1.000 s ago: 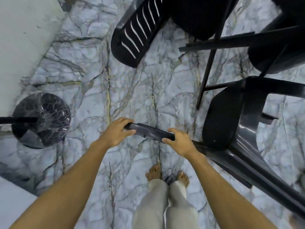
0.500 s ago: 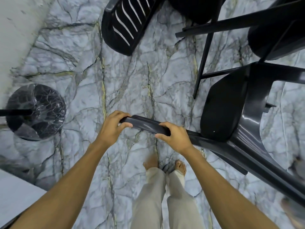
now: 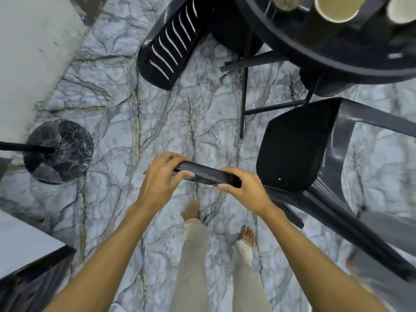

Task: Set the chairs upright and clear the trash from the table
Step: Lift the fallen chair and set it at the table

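I see left hand (image 3: 161, 180) and right hand (image 3: 244, 190) both wrapped tight around top edge of black chair (image 3: 297, 149). Chair tipped over, near me on right, seat facing left, legs running off to right. Second chair (image 3: 171, 48) with slotted back lies far, middle. Round dark surface (image 3: 337, 61) far right, paper cups (image 3: 335, 7) on it. Marble floor (image 3: 126, 122) below, bare feet near.
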